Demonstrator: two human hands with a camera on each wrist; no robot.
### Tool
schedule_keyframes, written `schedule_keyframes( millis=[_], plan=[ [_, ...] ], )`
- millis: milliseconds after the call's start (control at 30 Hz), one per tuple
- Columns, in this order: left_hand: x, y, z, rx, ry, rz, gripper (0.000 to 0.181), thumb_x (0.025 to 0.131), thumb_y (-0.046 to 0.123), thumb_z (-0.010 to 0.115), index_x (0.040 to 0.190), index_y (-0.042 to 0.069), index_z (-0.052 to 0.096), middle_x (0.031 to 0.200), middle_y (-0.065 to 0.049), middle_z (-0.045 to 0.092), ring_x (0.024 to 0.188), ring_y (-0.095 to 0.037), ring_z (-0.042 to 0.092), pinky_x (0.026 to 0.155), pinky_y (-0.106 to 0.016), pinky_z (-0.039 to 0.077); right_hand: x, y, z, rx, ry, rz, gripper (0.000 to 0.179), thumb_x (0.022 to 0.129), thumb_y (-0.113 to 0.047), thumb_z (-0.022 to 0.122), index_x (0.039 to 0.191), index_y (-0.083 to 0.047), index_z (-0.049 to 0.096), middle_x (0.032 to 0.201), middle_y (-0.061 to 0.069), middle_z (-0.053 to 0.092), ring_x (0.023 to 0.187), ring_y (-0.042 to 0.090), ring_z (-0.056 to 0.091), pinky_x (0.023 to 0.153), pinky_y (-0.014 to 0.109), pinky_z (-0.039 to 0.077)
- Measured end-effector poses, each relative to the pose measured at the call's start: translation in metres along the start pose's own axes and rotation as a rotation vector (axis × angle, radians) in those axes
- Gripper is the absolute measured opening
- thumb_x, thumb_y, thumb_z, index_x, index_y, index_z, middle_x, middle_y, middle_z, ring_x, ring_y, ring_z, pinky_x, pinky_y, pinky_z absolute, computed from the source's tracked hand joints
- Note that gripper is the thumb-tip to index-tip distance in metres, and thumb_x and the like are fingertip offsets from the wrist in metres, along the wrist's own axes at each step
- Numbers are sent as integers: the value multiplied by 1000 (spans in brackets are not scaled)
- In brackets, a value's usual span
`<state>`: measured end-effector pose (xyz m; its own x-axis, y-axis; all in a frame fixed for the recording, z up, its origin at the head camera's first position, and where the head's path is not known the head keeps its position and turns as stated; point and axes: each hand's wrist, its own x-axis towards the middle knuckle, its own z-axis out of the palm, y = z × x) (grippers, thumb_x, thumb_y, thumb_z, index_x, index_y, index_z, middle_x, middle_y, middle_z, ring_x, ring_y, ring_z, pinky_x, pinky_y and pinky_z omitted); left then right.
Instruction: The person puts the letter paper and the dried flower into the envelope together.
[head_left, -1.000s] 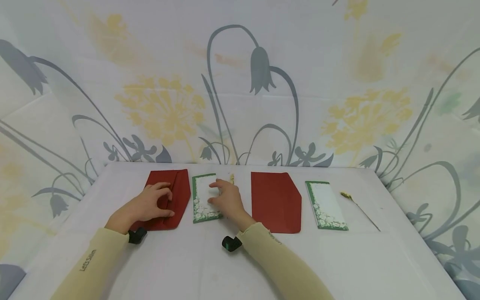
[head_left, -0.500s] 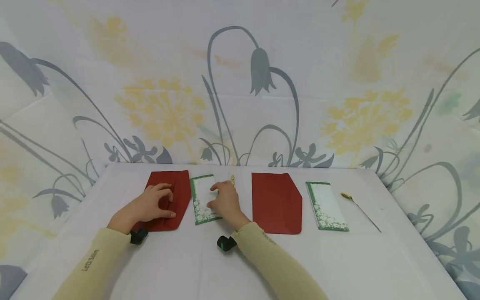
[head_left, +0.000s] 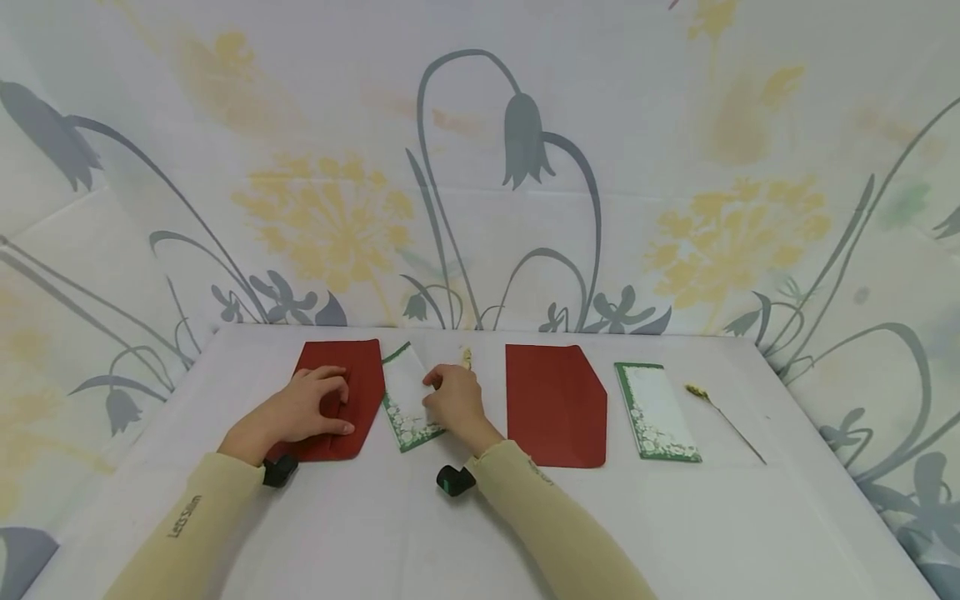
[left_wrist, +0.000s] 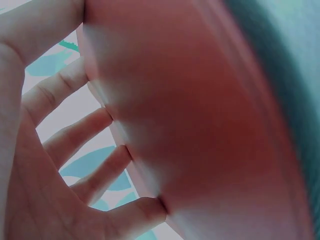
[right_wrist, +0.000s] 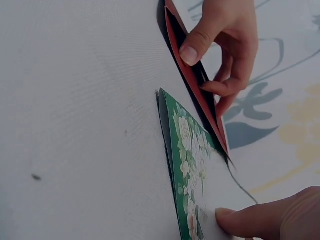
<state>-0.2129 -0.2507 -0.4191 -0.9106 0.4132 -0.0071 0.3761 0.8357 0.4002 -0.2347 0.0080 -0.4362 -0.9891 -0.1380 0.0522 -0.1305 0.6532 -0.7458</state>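
Note:
My left hand rests with its fingertips pressing on the red envelope at the left of the table. The left wrist view shows those fingers spread along an edge of the envelope. Its mouth gapes in the right wrist view, beside the left thumb. Between thumb and fingers, my right hand pinches the right side of a white card with a green floral border. The card stands tilted, its left edge right at the envelope. Beyond the right thumb, the right fingers are mostly hidden.
Behind the right hand lies a small yellow flower, its stem hidden. Farther right are a second red envelope, a second green-bordered card and another yellow flower on a thin stem. A flower-printed cloth hangs behind.
My right hand turns the card, so its top now slants and it sits closer to the left envelope. The right fingers draw closer together. My left hand stays on the envelope.

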Motion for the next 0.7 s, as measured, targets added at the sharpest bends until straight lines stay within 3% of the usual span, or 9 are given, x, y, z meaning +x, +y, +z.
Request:
schedule_keyframes(
  millis=[467,700],
  plan=[
    [2,-1,-2,-12,-1,-14,31,78,34,84,91,18,61,144,-28,44,125,-52,38,89,-59,49,-4,1,-15,23,76,13,4,87,-13,73,90,-11,75,82,-1,65,77,17,59,67,34,50],
    [0,-7,-2,-48,55,96,5,91,14,71,92,15,67,136,-31,50,126,-52,44,98,-62,42,-5,5,-23,13,89,-25,8,90,-15,69,90,-12,77,82,-3,69,78,15,62,66,31,51]
  ],
)
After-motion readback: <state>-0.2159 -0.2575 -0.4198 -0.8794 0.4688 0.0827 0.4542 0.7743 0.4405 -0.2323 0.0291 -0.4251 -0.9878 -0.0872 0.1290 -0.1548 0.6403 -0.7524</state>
